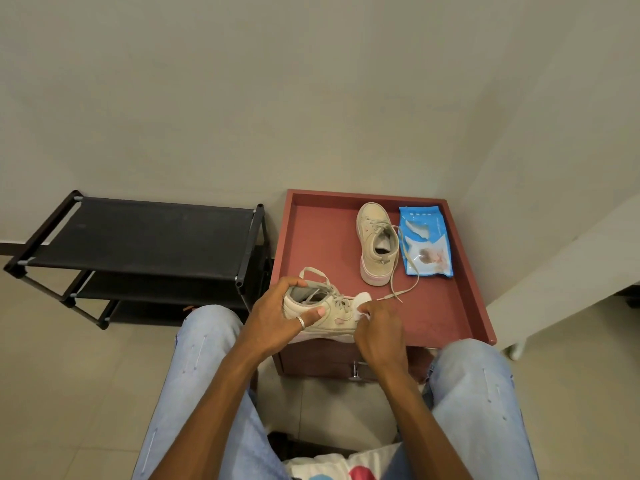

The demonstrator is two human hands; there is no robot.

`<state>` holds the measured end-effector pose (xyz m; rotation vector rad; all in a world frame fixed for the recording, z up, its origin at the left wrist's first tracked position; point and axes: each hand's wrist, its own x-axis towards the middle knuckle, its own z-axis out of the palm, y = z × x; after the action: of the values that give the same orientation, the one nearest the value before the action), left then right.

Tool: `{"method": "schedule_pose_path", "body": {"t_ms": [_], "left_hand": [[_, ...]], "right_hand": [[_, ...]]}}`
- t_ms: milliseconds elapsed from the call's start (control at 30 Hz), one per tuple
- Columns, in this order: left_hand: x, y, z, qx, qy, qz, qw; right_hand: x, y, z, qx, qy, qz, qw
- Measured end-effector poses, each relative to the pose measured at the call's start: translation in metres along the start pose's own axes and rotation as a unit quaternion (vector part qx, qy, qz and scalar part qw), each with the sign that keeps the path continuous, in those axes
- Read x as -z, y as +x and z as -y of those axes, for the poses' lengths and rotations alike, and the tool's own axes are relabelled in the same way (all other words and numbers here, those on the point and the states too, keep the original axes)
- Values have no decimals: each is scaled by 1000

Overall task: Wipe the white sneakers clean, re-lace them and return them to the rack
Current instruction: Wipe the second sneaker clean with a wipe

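My left hand [278, 313] grips the heel end of a cream-white sneaker [334, 315], which lies on its side at the front edge of the red cabinet top [436, 317]. A white wipe [360, 303] is pinched in my right hand [379, 332] and pressed against that sneaker's toe. The second sneaker [377, 242] stands upright farther back on the cabinet, its loose lace [405, 275] trailing toward the front. The black shoe rack [145, 233] stands to the left, its top shelf bare.
A blue pack of wet wipes [426, 241] lies to the right of the standing sneaker. The cabinet top has a raised rim. A wall runs behind, and a pale panel [554, 271] stands to the right. My knees flank the cabinet front.
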<state>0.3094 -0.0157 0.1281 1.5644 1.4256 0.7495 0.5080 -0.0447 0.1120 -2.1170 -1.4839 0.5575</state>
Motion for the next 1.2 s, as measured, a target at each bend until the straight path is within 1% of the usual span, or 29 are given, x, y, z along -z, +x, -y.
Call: {"method": "schedule_pose_path", "body": {"t_ms": [167,233,400,467,533,600,667,733,800,933,1000,1067,1200], "left_hand": [[0,3,5,-14,9,-9,1000],[0,3,6,-18,8,-8,1000],[-1,1,5,-28,9,-2,1000],[0,2,6,-27,12,-4,1000],[0,4,6,-24,12,-9,1000],[0,5,5,-23,9,-14,1000],[0,4,4,-23,6,-17,1000],[0,4,3,-18,4,-17,1000],[0,4,3,-15,10,-15,1000],[0,4,3,-13,16,-14,1000],[-1,4,4,-17,19,-8,1000],[0,3,7,-25,27,-3,999],[1,3,12,-47,51,13,997]], "right_hand": [[-5,-4,0,30,20,-16,999],[-5,-3,-8,25,7,-11,1000],[-1,11,-21,-72,17,-7,997],[-4,7,-15,-82,26,2,996],[-9,-6,-3,-45,43,-5,998],[-18,-19,9,29,63,-32,997],[-24,-27,16,86,51,-49,994],[-24,-25,13,97,37,-52,993],[-20,-16,-1,66,24,-49,996],[-7,8,-30,-56,19,-27,998],[-2,19,-35,-64,48,-19,997],[0,30,-34,-27,53,6,998],[-1,45,-28,106,7,100,989]]}}
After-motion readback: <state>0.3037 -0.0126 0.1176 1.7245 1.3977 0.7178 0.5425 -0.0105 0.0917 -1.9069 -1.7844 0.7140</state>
